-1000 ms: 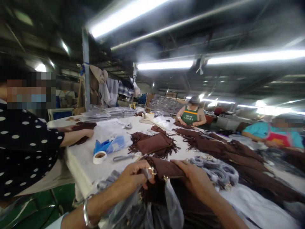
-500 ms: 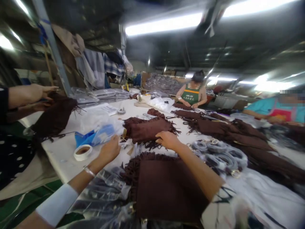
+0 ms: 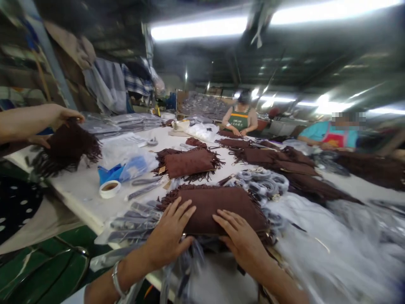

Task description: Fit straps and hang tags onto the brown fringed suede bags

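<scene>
Brown fringed bag (image 3: 218, 202) lies flat at the near edge of the bench (image 3: 71, 196), in front of the person, its long side running left to right and a zipper edge turned toward them. The left hand (image 3: 167, 234) rests palm down on its near left part, fingers wide and straight, thumb off to the side by the zipper edge. The right hand (image 3: 240, 236) lies on the near right part in the same way, fingers extended and closer together; neither hand is closed around anything. A silver bracelet (image 3: 116, 278) circles the left wrist. Plastic-wrapped straps (image 3: 133, 221) spread just left of the bag, while coiled grey straps (image 3: 267, 179) are heaped beyond its right end. White plastic sheeting (image 3: 329, 249) covers the right side. Just beyond the bag is a second fringed bag (image 3: 190, 164), with a tape roll (image 3: 109, 189) to its left, near a blue wrapper (image 3: 110, 174). More brown bags (image 3: 268, 158) stretch along the bench to the right. At far left, a co-worker's hands hold a dark fringed piece (image 3: 68, 145); a co-worker in a green apron (image 3: 238, 121) is across the bench.
</scene>
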The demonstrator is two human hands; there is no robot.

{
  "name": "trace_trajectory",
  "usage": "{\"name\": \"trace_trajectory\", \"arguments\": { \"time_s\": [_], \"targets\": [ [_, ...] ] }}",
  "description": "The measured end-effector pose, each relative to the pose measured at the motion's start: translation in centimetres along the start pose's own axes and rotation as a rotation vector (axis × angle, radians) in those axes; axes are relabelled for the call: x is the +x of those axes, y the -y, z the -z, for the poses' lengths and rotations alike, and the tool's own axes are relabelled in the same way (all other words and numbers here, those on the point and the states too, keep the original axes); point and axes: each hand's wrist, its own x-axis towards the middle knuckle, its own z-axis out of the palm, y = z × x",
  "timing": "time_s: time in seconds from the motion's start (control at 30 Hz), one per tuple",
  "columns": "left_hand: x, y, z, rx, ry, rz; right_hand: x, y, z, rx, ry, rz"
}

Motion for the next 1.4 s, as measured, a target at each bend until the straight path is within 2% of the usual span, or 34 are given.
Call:
{"name": "trace_trajectory", "arguments": {
  "time_s": [0.1, 0.23, 0.33, 0.4, 0.5, 0.63, 0.73, 0.87, 0.97, 1.13, 1.23, 1.33, 1.4],
  "targets": [
    [0.3, 0.0, 0.2, 0.092, 0.051, -0.033, -0.7, 1.0, -0.2, -0.037, -0.099, -0.062],
    [1.5, 0.4, 2.6, 0.103, 0.233, -0.057, -2.9, 3.1, 0.9, -0.042, -0.300, -0.219],
    [1.9, 1.1, 4.3, 0.004, 0.319, -0.091, -4.6, 5.3, 0.5, 0.088, -0.485, -0.378],
    [1.8, 1.6, 4.9, -0.071, 0.311, -0.119, -4.5, 7.2, -0.7, 0.273, -0.471, -0.402],
    [1.4, 2.1, 4.8, -0.120, 0.272, -0.137, -2.3, 10.6, -2.9, 0.491, -0.327, -0.432],
    [1.1, 2.5, 3.8, -0.115, 0.252, -0.143, 1.9, 14.2, -4.8, 0.446, -0.209, -0.593],
    [0.8, 3.0, 2.7, -0.110, 0.223, -0.142, 3.5, 15.0, -4.6, 0.381, -0.214, -0.636],
    [0.1, 3.7, 1.1, -0.080, 0.165, -0.157, 3.3, 14.2, -2.8, 0.191, -0.126, -0.551],
    [-0.4, 3.9, 0.3, -0.026, 0.120, -0.168, 2.2, 11.9, -0.9, 0.078, -0.096, -0.529],
    [-0.5, 4.8, -0.7, 0.044, 0.071, -0.195, -1.2, 5.4, 2.0, -0.082, -0.143, -0.705],
    [0.1, 5.5, -0.5, 0.090, 0.049, -0.232, -3.5, 2.6, 2.7, -0.125, -0.186, -0.811],
    [0.8, 4.3, 1.0, 0.140, 0.007, -0.283, -6.1, 1.0, 3.1, -0.127, -0.249, -0.877],
    [1.1, 1.7, 2.0, 0.128, -0.034, -0.320, -8.6, 0.0, 3.4, -0.127, -0.294, -0.942]
  ]
}}
